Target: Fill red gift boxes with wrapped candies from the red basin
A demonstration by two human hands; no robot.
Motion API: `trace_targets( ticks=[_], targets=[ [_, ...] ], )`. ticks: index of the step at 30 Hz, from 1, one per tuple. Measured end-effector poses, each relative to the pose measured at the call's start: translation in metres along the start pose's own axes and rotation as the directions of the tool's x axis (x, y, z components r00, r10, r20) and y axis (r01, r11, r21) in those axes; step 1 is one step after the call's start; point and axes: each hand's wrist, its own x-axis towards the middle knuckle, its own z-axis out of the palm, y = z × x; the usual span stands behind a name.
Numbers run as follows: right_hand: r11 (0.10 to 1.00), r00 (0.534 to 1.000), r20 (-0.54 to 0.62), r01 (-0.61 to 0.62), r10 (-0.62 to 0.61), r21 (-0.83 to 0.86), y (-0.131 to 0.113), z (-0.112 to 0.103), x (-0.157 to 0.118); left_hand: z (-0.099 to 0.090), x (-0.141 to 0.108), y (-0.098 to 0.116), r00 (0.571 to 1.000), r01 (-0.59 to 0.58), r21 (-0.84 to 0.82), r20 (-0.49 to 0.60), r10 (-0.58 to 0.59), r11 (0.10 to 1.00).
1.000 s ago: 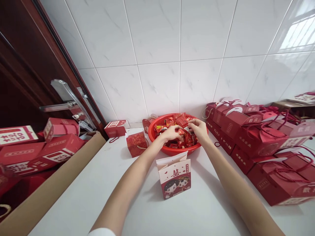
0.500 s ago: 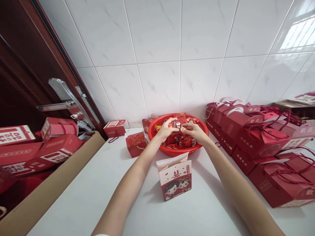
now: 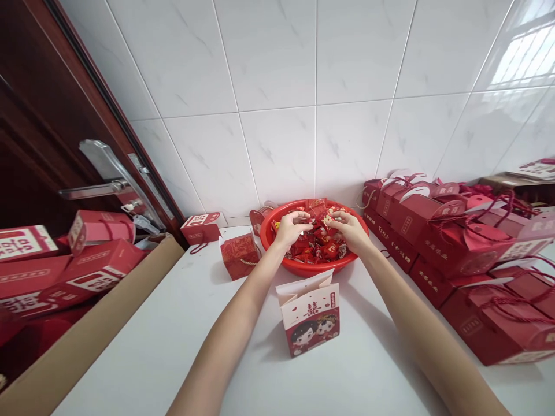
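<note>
A red plastic basin (image 3: 312,269) with red-wrapped candies (image 3: 306,251) in it stands against the wall. Over its left half, my left hand (image 3: 293,230) has its fingers curled together; whatever is between them blends with the red wrappers below. On the right, my right hand (image 3: 350,231) pinches a small wrapped candy (image 3: 328,221) with a gold pattern. The two hands are a little apart. In front of the basin, an upright white and red paper gift box (image 3: 311,326) has its top flaps unfastened and two cartoon figures on its face.
Red gift boxes (image 3: 416,228) with cord handles are stacked along the right. A patterned red box (image 3: 239,255) and another red box (image 3: 202,227) sit left of the basin. At far left, a cardboard carton (image 3: 99,323) holds more boxes, by a door handle (image 3: 93,190).
My hands have drawn slightly apart. The dark red candy that was in my left fingers is no longer visible there. The view has shifted slightly.
</note>
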Motion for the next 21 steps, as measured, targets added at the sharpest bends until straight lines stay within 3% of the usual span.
trace_targets(
  ticks=[8,16,21],
  targets=[
    [0.982,0.995,0.087,-0.060,0.045,0.178,-0.0022,0.0012,-0.0006,0.0032,-0.0055,0.0053,0.995,-0.094,0.045,0.036,0.093,0.995],
    [0.945,0.992,0.058,-0.126,0.114,0.303,-0.0008,0.0031,0.0009,0.0030,-0.0050,0.0051,0.999,0.004,0.137,0.031,-0.008,0.991],
    [0.935,0.986,0.016,-0.160,0.163,0.317,0.0017,0.0038,0.0017,0.0038,-0.0064,0.0060,0.999,0.034,0.049,0.013,-0.034,0.998]
  ],
)
